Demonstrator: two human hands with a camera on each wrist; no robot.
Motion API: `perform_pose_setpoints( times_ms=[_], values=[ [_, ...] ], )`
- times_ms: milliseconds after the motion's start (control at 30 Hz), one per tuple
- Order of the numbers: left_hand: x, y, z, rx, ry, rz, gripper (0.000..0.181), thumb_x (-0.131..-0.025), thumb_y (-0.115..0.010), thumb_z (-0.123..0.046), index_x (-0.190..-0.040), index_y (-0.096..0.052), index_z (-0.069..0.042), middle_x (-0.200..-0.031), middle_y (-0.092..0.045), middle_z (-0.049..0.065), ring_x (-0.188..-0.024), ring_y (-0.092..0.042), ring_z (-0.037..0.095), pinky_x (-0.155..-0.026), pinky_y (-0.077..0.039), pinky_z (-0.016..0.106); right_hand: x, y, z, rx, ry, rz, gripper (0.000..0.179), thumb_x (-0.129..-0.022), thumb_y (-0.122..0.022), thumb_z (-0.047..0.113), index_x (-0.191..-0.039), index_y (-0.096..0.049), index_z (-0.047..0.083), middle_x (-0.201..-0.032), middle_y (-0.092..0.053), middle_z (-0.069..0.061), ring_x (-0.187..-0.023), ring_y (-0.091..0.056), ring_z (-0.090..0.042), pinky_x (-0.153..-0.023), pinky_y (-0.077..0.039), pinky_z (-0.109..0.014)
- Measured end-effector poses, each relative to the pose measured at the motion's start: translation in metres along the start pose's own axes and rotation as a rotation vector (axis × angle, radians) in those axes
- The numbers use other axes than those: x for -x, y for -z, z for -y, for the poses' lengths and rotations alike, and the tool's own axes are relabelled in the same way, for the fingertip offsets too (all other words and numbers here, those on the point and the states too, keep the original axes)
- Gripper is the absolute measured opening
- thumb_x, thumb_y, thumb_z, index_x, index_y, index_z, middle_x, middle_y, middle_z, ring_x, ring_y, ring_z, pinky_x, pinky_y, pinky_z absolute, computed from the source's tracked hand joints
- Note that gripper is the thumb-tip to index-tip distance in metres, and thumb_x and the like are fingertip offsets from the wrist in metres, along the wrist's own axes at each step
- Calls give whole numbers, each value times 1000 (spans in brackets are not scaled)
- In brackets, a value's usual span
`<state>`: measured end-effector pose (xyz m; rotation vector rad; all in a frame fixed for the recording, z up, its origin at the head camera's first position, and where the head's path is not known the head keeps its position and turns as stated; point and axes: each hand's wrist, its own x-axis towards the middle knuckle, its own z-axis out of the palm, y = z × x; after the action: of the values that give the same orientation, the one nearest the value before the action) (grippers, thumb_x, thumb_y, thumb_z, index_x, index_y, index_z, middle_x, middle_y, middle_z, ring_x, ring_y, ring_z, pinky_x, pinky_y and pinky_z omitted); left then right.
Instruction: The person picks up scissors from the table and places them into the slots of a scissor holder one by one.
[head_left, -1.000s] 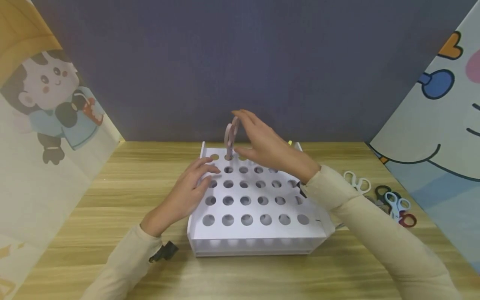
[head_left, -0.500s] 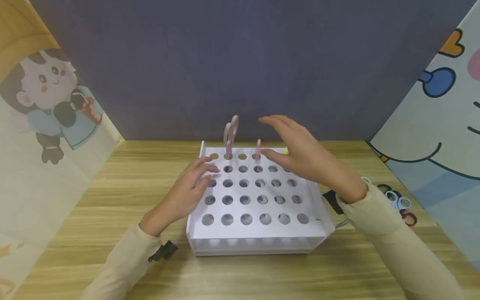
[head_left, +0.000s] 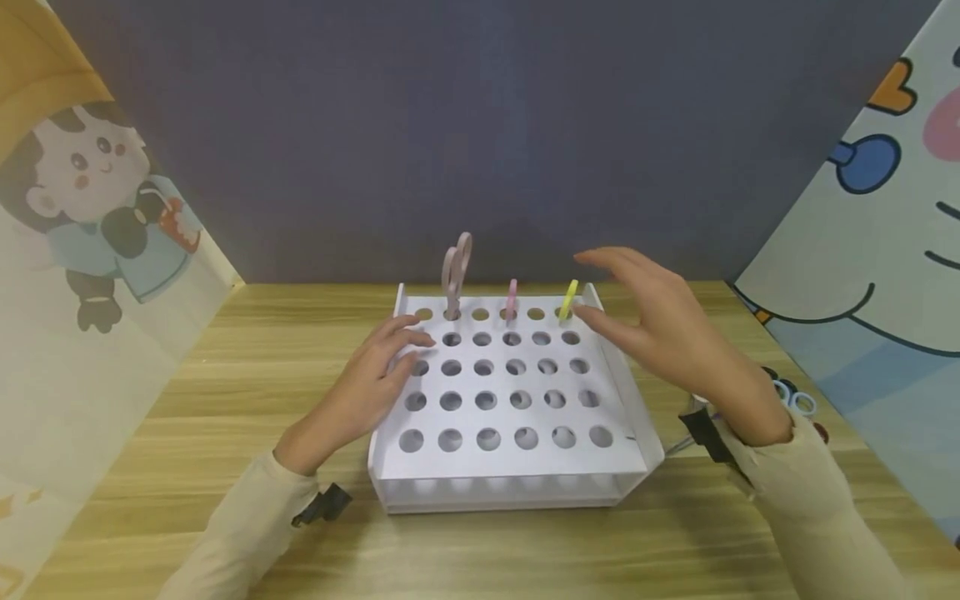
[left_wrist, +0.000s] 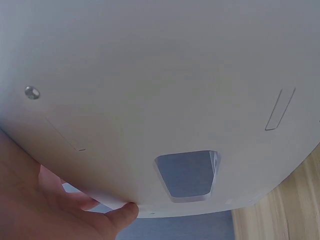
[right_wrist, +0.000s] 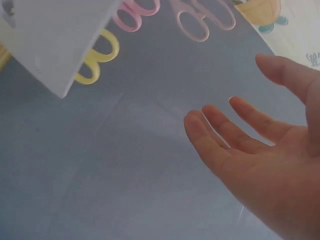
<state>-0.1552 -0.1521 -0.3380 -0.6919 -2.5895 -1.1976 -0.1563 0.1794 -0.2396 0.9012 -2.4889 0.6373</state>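
A white rack with rows of round holes stands on the wooden table. Three pairs of scissors sit handles-up in its back row: pale pink scissors toward the left, pink scissors in the middle and yellow scissors at the right. My left hand rests on the rack's left edge with relaxed fingers; the left wrist view shows its fingertips at the edge of the white side panel. Close by the yellow handles, my right hand hovers with fingers spread and holds nothing.
More scissors lie on the table right of the rack, partly hidden by my right forearm; light blue handles show there. A dark panel rises behind the table, with cartoon-printed walls at both sides.
My right hand has moved right, from beside the pale pink scissors past the pink ones to the yellow ones, uncovering their handles. The left hand has stayed on the rack.
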Motion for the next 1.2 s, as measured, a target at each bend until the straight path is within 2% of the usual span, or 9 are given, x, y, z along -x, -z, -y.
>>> perform_pose_setpoints(
  times_ms=[167,333,567,733,833,1033,1200],
  values=[
    [0,0,0,-2,-5,0,22,-98,-52,-3,-114,-67,-4,-150,-46,16,-143,-35,35,-117,-24,59,16,0,-13,-15,-46,-40,52,-89,-74,11,-137,-55,3,-137,-57,-16,-122,-56,-35,-96,-48,-52],
    [0,0,0,-7,8,14,22,-99,-51,-5,-115,-66,-4,-151,-44,15,-144,-33,33,-117,-23,58,33,-3,-35,8,-173,-47,51,-91,-72,13,-138,-54,2,-138,-55,-20,-118,-55,-39,-95,-46,-57],
    [-1,1,0,-4,27,20,23,-99,-51,-5,-117,-65,-5,-151,-43,13,-144,-31,36,-117,-21,60,39,-5,-80,94,-281,7,53,-94,-69,16,-139,-50,-5,-137,-51,-30,-123,-47,-49,-99,-38,-64],
    [-2,3,0,-1,18,24,23,-99,-51,-4,-116,-66,-5,-151,-44,14,-144,-32,36,-117,-22,59,44,-5,-112,140,-355,60,55,-95,-67,17,-138,-46,-10,-136,-48,-35,-126,-42,-53,-103,-34,-66],
    [-2,3,-1,0,9,20,22,-99,-51,-4,-115,-66,-5,-150,-45,14,-144,-32,37,-117,-22,60,50,-7,-127,146,-399,81,56,-96,-66,18,-138,-45,-12,-137,-47,-36,-127,-40,-54,-103,-33,-67],
    [-2,2,1,-5,12,17,22,-98,-51,-3,-115,-66,-5,-149,-46,15,-143,-33,37,-117,-22,60,63,-14,-159,173,-437,111,55,-97,-63,20,-135,-46,-15,-134,-47,-39,-124,-41,-56,-101,-34,-69],
    [-2,3,-1,-7,31,25,22,-99,-51,-5,-116,-66,-6,-150,-45,13,-144,-32,35,-117,-22,59,78,-17,-186,164,-518,185,56,-97,-62,19,-135,-43,-18,-133,-45,-43,-121,-39,-60,-100,-33,-71]
  ],
)
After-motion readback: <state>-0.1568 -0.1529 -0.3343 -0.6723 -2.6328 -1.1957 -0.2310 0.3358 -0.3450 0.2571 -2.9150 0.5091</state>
